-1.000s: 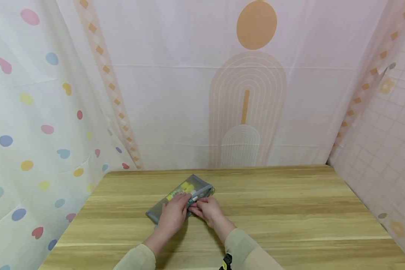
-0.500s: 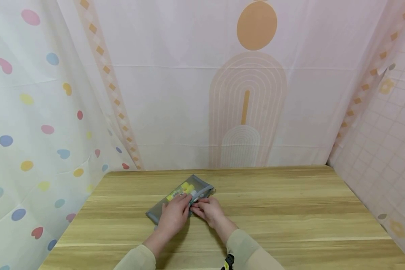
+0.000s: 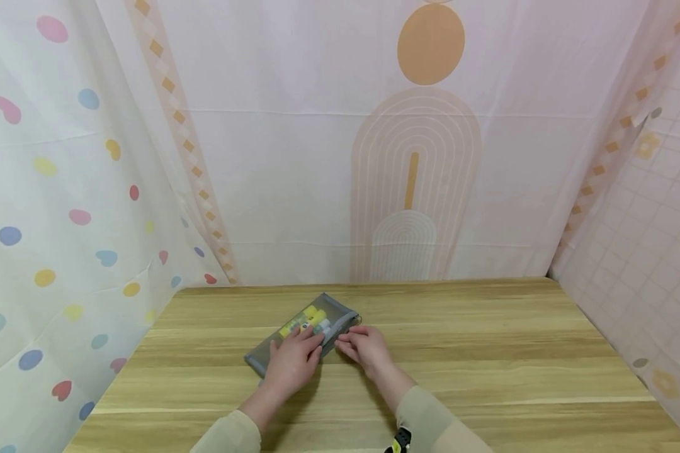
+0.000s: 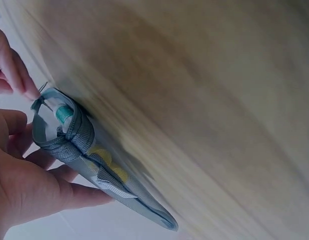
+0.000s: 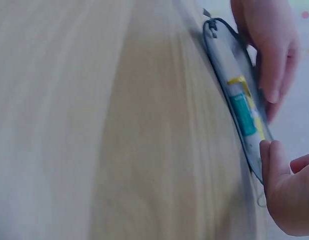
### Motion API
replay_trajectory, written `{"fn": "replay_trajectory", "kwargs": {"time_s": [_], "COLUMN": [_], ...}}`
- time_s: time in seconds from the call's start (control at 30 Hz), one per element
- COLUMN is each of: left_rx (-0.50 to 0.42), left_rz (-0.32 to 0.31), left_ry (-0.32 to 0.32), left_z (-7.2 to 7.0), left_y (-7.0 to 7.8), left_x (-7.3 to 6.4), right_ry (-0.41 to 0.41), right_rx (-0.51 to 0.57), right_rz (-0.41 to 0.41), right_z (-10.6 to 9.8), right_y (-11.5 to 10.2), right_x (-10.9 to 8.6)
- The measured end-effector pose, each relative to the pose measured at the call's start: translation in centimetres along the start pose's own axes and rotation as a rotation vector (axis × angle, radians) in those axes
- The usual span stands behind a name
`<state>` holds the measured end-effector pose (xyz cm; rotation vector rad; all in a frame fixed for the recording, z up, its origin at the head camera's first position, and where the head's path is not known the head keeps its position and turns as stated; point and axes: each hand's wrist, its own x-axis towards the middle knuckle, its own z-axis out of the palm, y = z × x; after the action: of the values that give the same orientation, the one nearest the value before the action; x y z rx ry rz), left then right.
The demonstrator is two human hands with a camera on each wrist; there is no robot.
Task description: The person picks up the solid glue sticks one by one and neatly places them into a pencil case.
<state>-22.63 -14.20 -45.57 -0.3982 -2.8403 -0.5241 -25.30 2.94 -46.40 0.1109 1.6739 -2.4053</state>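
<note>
A grey mesh zip pouch lies aslant on the table, its long near side gaping in both wrist views. Inside are yellow-capped and white tubes; a white one with a green band shows through the opening. My left hand rests on top of the pouch, fingers spread and fairly straight. My right hand is at the opening's right part, thumb and fingertips pinching the zip edge. Whether the zip slider is between them is hidden. A small ring hangs at the pouch's right corner.
The wood-grain table spreads to both sides. Printed cloth hangs behind it, with a dotted sheet at the left and a gridded one at the right.
My right hand has slid rightward along the pouch's opening, toward the ringed corner. The left hand stays on the pouch, with its fingers a little more spread.
</note>
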Motion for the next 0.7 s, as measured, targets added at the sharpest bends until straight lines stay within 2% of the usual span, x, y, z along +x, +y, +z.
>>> {"fn": "replay_trajectory", "kwargs": {"time_s": [0.3, 0.7], "left_rx": [0.034, 0.032], "left_rz": [0.004, 0.002], "left_ry": [-0.044, -0.061], "left_z": [0.0, 0.0], "left_y": [0.1, 0.1], "left_x": [-0.1, -0.4], "right_ry": [0.001, -0.022], "right_rx": [-0.052, -0.115], "right_rz": [-0.050, -0.115], "right_z": [-2.2, -4.0], "right_y": [-1.8, -3.5], "right_x": [-0.8, -2.5]}}
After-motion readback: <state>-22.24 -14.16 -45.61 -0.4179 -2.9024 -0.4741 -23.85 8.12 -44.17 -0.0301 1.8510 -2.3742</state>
